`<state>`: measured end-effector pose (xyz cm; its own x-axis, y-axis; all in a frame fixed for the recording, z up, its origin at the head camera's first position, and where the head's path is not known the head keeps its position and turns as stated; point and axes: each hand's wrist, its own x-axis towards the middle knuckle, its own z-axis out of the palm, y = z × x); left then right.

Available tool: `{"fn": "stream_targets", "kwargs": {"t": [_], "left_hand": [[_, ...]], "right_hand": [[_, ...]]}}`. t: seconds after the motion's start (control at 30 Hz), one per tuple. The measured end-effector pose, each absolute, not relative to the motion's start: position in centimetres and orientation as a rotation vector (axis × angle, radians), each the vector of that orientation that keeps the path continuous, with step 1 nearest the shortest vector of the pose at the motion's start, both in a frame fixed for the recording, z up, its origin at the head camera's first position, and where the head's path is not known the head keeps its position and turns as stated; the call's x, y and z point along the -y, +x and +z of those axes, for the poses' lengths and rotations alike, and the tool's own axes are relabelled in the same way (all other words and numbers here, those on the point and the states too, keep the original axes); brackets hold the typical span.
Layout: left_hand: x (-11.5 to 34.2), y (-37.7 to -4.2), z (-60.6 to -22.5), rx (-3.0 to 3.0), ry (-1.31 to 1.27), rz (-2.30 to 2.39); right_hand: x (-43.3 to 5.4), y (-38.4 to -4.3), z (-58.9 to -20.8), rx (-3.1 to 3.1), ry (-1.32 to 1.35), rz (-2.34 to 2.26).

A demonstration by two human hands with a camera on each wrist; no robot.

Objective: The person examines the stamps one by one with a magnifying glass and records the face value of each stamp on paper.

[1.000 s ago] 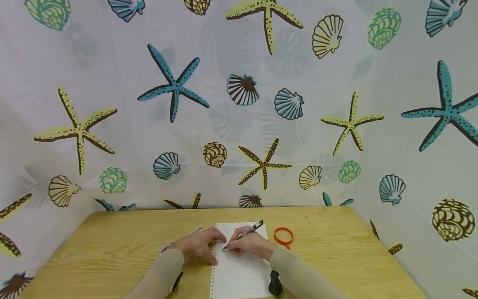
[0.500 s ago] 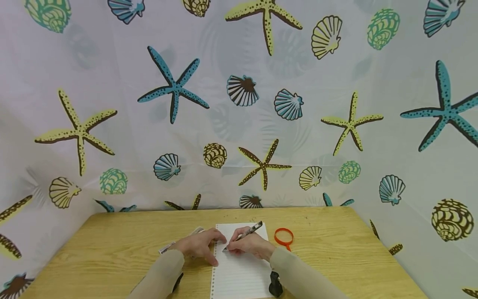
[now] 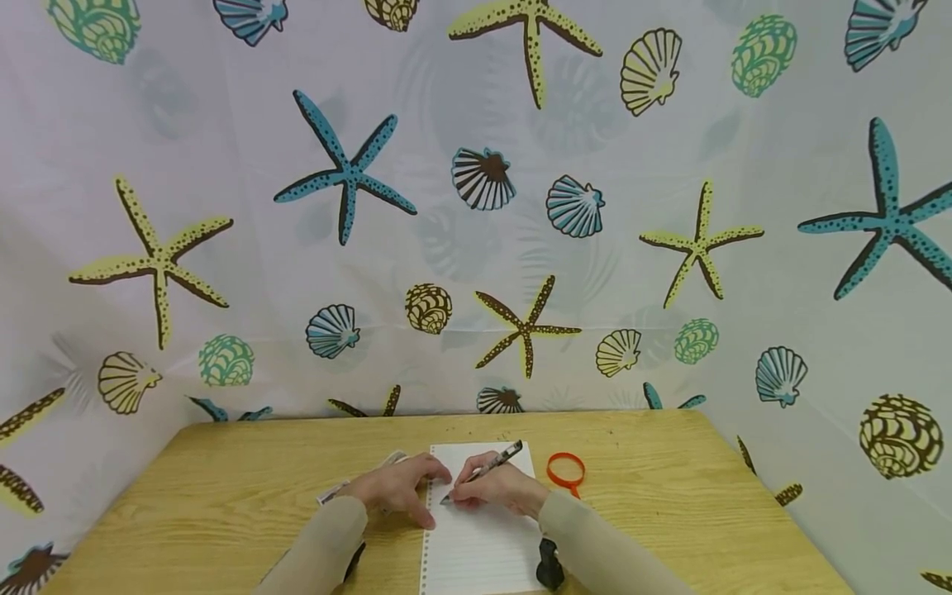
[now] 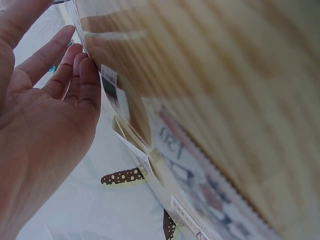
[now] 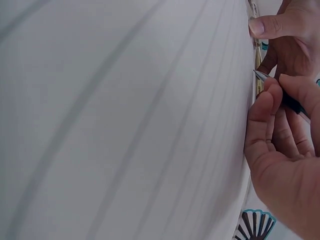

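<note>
A lined sheet of paper (image 3: pixel 479 554) with punched holes down its left edge lies on the wooden table. My right hand (image 3: pixel 500 486) rests on it and pinches a pen (image 3: pixel 497 459), whose tip meets the paper near the left margin. In the right wrist view the pen's silver tip (image 5: pixel 261 76) shows between thumb and fingers. Fingers spread, my left hand (image 3: pixel 397 487) rests across the sheet's left edge. The left wrist view shows that hand (image 4: pixel 55 110) with fingers extended and nothing gripped.
A red-rimmed magnifying glass (image 3: pixel 567 469) lies right of the paper. Partly hidden behind the left hand are some pale items (image 3: pixel 329 493). In the left wrist view printed paper pieces (image 4: pixel 200 185) lie on the table (image 3: pixel 223 496). A shell-patterned curtain (image 3: pixel 476 248) surrounds the table.
The pen tip has shifted very slightly left and down on the paper. My left hand stays in place.
</note>
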<state>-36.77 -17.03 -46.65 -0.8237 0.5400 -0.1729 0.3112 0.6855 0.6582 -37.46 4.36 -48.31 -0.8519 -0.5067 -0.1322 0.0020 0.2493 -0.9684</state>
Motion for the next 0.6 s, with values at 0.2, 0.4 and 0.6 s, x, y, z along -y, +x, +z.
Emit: {"fn": "stream_targets", "kwargs": {"t": [0.2, 0.4, 0.6], "left_hand": [[17.04, -36.85, -46.79, -2.549, 0.663, 0.897], [16.98, -36.84, -46.82, -2.55, 0.65, 0.898], [17.03, -36.86, -46.67, -2.563, 0.651, 0.88]], "right_hand": [[-4.35, -37.37, -48.18, -2.138, -0.477, -1.617], [-4.36, -37.3, -48.17, -2.166, -0.471, -1.614], [-4.37, -37.35, -48.3, -2.184, -0.5, -1.595]]}}
